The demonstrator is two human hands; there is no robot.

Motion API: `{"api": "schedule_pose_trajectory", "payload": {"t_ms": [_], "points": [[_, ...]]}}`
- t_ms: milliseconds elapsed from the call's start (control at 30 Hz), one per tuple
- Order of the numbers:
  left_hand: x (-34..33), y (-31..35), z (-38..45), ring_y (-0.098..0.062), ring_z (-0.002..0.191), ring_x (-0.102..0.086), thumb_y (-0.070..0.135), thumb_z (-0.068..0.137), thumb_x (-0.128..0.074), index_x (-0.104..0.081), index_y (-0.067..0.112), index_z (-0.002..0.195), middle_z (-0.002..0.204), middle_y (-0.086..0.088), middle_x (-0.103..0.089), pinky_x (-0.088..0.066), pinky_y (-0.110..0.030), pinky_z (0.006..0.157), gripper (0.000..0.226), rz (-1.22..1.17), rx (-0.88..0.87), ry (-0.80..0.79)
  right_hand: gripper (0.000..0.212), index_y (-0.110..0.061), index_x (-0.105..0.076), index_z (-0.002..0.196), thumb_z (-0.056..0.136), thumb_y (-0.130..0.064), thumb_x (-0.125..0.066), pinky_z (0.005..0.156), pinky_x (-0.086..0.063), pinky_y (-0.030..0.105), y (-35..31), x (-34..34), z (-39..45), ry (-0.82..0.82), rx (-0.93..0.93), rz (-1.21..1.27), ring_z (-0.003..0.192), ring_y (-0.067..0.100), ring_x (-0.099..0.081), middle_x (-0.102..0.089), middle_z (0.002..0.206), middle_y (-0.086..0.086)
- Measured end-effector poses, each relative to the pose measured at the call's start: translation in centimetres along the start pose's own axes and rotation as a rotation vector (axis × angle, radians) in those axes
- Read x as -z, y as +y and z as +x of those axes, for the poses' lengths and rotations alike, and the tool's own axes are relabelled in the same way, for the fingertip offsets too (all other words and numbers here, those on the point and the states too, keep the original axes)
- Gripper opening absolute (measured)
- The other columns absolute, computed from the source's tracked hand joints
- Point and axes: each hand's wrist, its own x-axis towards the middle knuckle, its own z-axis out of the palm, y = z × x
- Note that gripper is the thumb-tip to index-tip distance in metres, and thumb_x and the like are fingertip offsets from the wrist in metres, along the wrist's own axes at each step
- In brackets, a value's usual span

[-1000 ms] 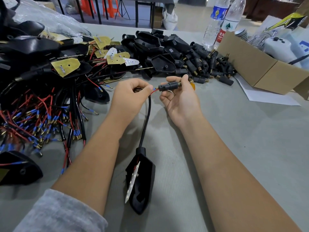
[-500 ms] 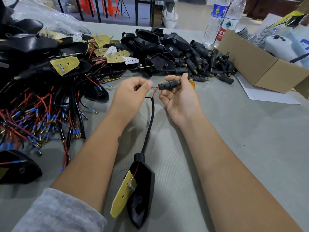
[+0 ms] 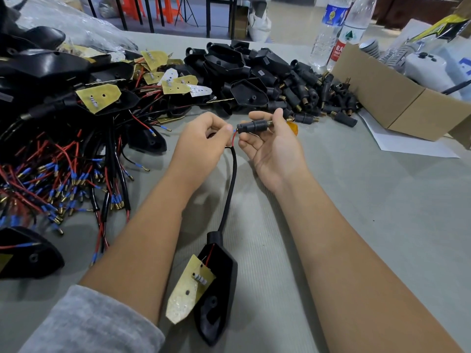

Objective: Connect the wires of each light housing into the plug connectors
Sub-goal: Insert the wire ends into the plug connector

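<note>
Plug connector (image 3: 254, 124) lying crosswise, wire end facing left, right hand (image 3: 274, 146) pinching it palm-up, left hand (image 3: 201, 143) curled, pinching the wire (image 3: 235, 135)

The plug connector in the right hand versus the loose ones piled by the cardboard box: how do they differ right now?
The held plug connector is off the table, pinched in the right hand; the loose plug connectors lie heaped on the table. The held one has a red wire entering its end, guided by the left hand; the piled ones show no wires. Both are black and ribbed.
</note>
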Motion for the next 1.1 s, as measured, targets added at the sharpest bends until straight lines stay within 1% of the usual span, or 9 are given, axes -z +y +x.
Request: {"api": "schedule_pose_trajectory", "payload": {"t_ms": [167, 333, 467, 567, 667, 833, 900, 1000, 1100], "points": [[0.27, -0.02, -0.09, 0.004, 0.058, -0.048, 0.011, 0.091, -0.063, -0.065, 0.026, 0.081, 0.069, 0.009, -0.059, -0.041, -0.009, 0.057, 0.018, 0.040, -0.049, 0.024, 0.050, -0.006, -0.062, 0.091, 0.106, -0.041, -0.030, 0.059, -0.056, 0.024, -0.05, 0.12, 0.14, 0.012, -0.014, 0.007, 0.055, 0.014, -0.060, -0.062, 0.075, 0.009], [0.52, -0.25, 0.07, 0.008, 0.061, -0.055, 0.011, 0.090, -0.067, -0.069, 0.025, 0.085, 0.072, 0.013, -0.065, -0.043, -0.008, 0.063, 0.015, 0.059, -0.068, 0.045, 0.040, -0.006, -0.059, 0.089, 0.105, -0.036, -0.037, 0.059, -0.055, 0.024, 0.15, -0.24, 0.31, 0.017, -0.003, -0.063, 0.053, 0.013, -0.060, -0.062, 0.071, 0.008], [0.33, -0.45, 0.11, 0.002, 0.061, -0.058, 0.012, 0.090, -0.067, -0.070, 0.024, 0.089, 0.071, 0.010, -0.065, -0.053, -0.021, 0.064, 0.013, 0.039, -0.037, 0.033, 0.020, -0.006, -0.056, 0.090, 0.103, -0.018, -0.048, 0.058, -0.055, 0.022, 0.32, -0.37, 0.26, 0.001, 0.011, -0.098, 0.051, 0.010, -0.058, -0.060, 0.069, 0.007], [0.17, -0.54, 0.14, -0.006, 0.078, -0.068, 0.011, 0.091, -0.066, -0.065, 0.020, 0.100, 0.089, 0.000, -0.069, -0.054, -0.018, 0.064, 0.012, -0.085, 0.039, 0.042, 0.019, -0.006, -0.057, 0.089, 0.103, -0.017, -0.048, 0.058, -0.055, 0.022, 0.34, -0.38, 0.24, 0.008, 0.017, -0.092, 0.051, 0.010, -0.059, -0.061, 0.069, 0.006], [0.07, -0.45, 0.21, -0.014, 0.085, -0.070, 0.008, 0.091, -0.065, -0.063, 0.019, 0.091, 0.094, -0.010, -0.070, -0.056, -0.019, 0.068, 0.011, -0.134, 0.103, 0.074, 0.019, -0.006, -0.056, 0.089, 0.102, -0.017, -0.049, 0.059, -0.055, 0.023, 0.20, -0.27, 0.28, 0.029, 0.026, -0.049, 0.051, 0.010, -0.059, -0.059, 0.070, 0.007], [-0.04, 0.00, -0.06, -0.002, 0.068, -0.066, 0.003, 0.089, -0.067, -0.069, 0.018, 0.082, 0.076, 0.000, -0.068, -0.056, -0.017, 0.066, 0.017, -0.075, 0.032, 0.030, 0.016, -0.008, -0.056, 0.088, 0.101, -0.016, -0.052, 0.056, -0.053, 0.022, 0.37, -0.41, 0.20, 0.021, 0.036, -0.089, 0.049, 0.009, -0.057, -0.059, 0.064, 0.003], [-0.07, 0.09, -0.06, -0.005, 0.071, -0.066, 0.005, 0.090, -0.066, -0.072, 0.019, 0.087, 0.078, 0.001, -0.070, -0.057, -0.019, 0.069, 0.015, -0.065, 0.016, 0.022, 0.016, -0.008, -0.056, 0.088, 0.101, -0.016, -0.053, 0.056, -0.052, 0.022, 0.39, -0.38, 0.17, 0.027, 0.038, -0.080, 0.049, 0.010, -0.057, -0.059, 0.064, 0.004], [0.01, -0.10, 0.05, -0.007, 0.082, -0.067, 0.008, 0.091, -0.066, -0.071, 0.014, 0.104, 0.089, 0.001, -0.070, -0.057, -0.020, 0.073, 0.015, -0.109, 0.040, 0.033, 0.016, -0.007, -0.056, 0.088, 0.101, -0.016, -0.052, 0.056, -0.054, 0.022, 0.26, -0.28, 0.13, 0.033, 0.031, -0.033, 0.048, 0.010, -0.059, -0.060, 0.065, 0.005], [0.14, -0.35, 0.11, -0.011, 0.087, -0.068, 0.008, 0.092, -0.065, -0.068, 0.016, 0.100, 0.090, -0.002, -0.070, -0.057, -0.021, 0.074, 0.012, -0.116, 0.053, 0.066, 0.015, -0.008, -0.055, 0.088, 0.101, -0.014, -0.053, 0.057, -0.054, 0.022, 0.18, -0.36, 0.08, 0.030, 0.023, -0.011, 0.049, 0.010, -0.059, -0.062, 0.064, 0.004]]}}
